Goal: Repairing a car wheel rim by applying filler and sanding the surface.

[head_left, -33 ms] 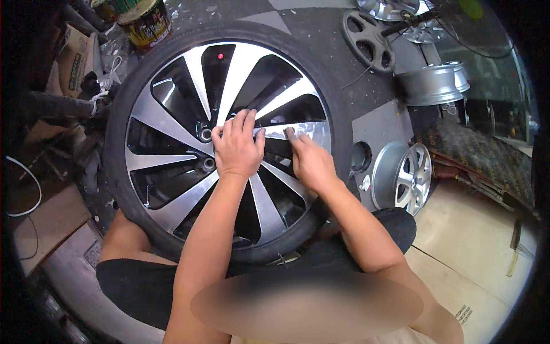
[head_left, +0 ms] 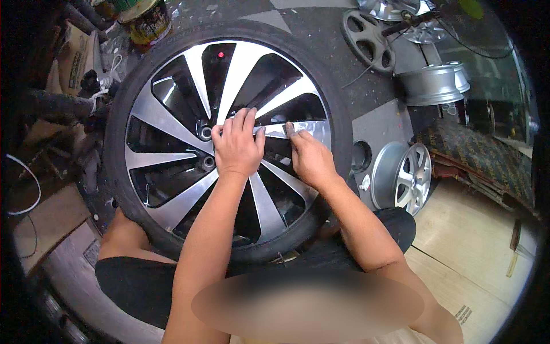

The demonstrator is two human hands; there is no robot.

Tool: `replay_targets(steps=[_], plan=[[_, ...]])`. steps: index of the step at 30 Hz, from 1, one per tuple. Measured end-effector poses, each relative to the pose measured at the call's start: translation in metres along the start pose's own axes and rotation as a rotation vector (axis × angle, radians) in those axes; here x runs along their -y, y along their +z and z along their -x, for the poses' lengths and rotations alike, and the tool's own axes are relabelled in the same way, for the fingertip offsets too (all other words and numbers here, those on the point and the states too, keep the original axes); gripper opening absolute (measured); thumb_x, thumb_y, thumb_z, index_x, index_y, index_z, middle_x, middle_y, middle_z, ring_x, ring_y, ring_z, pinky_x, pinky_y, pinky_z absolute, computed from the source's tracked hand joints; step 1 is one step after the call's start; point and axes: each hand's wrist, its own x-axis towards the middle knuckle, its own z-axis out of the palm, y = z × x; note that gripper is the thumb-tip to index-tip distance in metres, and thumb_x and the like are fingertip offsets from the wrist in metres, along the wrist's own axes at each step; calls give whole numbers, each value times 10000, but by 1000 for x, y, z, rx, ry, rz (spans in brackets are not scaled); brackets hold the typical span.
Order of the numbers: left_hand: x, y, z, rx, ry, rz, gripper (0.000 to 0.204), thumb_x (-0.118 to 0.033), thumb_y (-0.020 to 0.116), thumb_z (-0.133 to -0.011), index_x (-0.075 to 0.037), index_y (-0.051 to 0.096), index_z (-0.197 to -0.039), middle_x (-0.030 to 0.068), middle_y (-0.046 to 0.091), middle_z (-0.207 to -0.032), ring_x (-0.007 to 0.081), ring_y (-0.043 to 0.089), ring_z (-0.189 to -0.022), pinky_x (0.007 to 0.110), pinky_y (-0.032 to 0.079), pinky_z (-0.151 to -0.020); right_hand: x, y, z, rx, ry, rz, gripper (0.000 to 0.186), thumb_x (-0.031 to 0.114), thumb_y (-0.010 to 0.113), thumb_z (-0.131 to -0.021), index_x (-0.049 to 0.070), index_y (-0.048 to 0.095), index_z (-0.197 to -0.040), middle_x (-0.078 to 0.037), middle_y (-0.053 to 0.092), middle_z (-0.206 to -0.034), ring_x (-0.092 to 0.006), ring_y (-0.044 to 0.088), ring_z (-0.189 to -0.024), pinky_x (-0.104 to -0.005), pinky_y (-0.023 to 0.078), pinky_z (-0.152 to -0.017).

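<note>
A large alloy wheel with silver-and-black spokes point(head_left: 166, 218) lies face up, fitted with a black tyre point(head_left: 120, 143). My left hand point(head_left: 238, 146) lies over its centre, fingers extended and slightly apart, touching the hub area. To its right, my right hand point(head_left: 309, 160) has its fingers bent and pressed on a shiny spoke point(head_left: 312, 132) with a wrinkled-looking surface; whether anything is between these fingers is hidden. A small red dot point(head_left: 220, 54) shows near the rim's top.
Silver rims point(head_left: 429, 83) and a spoked rim point(head_left: 412, 178) stand right, below a grey wheel cover point(head_left: 369, 40). A paint tin point(head_left: 143, 26) and cardboard point(head_left: 74, 60) sit upper left. Glass point(head_left: 492, 97) leans at the right beside a pale board point(head_left: 470, 235). My legs point(head_left: 132, 275) are below the wheel.
My right hand has moved very slightly upward along with its fingertips on the spoke. My left hand stays over the centre of the wheel.
</note>
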Motion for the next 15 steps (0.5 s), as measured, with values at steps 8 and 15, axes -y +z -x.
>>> replay_targets(steps=[8, 15], plan=[[4, 0, 0, -3, 2, -8, 535, -414, 638, -1061, -173, 611, -1538, 38, 634, -1514, 230, 590, -1349, 494, 326, -1164, 6, -7, 3, 81, 32, 20, 613, 81, 594, -987, 127, 570, -1598, -194, 715, -1238, -437, 738, -1067, -552, 609, -899], [2, -2, 0, 3, 8, -18, 537, -424, 629, -1067, -176, 608, -1542, 40, 630, -1524, 221, 583, -1368, 491, 325, -1171, 4, -2, 13, 84, 23, 31, 641, 73, 590, -976, 115, 542, -1614, -213, 714, -1249, -449, 738, -1049, -553, 602, -905]])
